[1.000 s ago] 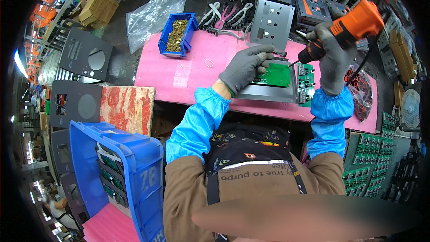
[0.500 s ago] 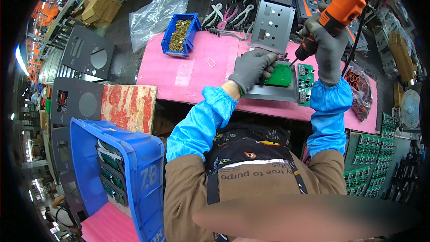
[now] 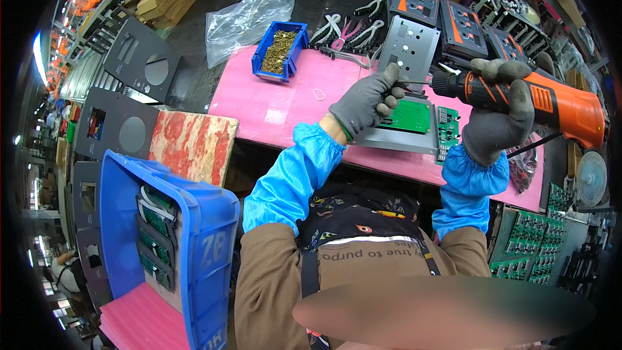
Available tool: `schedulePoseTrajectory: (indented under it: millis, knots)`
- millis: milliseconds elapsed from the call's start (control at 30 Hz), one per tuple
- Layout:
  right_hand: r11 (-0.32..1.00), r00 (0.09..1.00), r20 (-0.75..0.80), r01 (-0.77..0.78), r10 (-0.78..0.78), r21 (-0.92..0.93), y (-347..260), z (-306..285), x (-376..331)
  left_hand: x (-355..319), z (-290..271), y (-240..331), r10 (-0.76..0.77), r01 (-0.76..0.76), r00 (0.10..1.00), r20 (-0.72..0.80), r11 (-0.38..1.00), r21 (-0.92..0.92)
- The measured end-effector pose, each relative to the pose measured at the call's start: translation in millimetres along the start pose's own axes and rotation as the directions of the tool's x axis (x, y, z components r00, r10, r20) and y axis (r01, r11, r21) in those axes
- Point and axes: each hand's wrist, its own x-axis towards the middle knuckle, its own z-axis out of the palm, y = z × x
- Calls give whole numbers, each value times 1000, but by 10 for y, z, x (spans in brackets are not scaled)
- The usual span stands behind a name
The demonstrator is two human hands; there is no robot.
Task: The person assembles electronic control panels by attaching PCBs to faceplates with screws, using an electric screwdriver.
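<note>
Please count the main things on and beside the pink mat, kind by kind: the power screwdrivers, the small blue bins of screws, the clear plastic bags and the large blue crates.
Orange power screwdriver, held in the right hand: 1
Small blue bin of screws: 1
Clear plastic bag: 1
Large blue crate: 1
Total: 4

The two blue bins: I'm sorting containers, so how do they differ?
The small blue bin sits on the pink mat and holds brass-coloured screws. The large blue crate stands lower left, off the mat, and holds green circuit boards upright. Both are open-topped blue plastic.
</note>
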Motion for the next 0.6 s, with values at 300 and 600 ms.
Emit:
schedulePoseTrajectory:
  millis: [300, 600]
  knots:
    - [1000, 1000, 14, 1, 0, -23, 44, 46, -24, -58, -74, 32, 23, -12, 995, 95, 993, -113]
    - [995, 995, 41, -96, 95, 33, -4, 176, -58, -92, -236, 10, 10, -4, 992, 125, 999, -54]
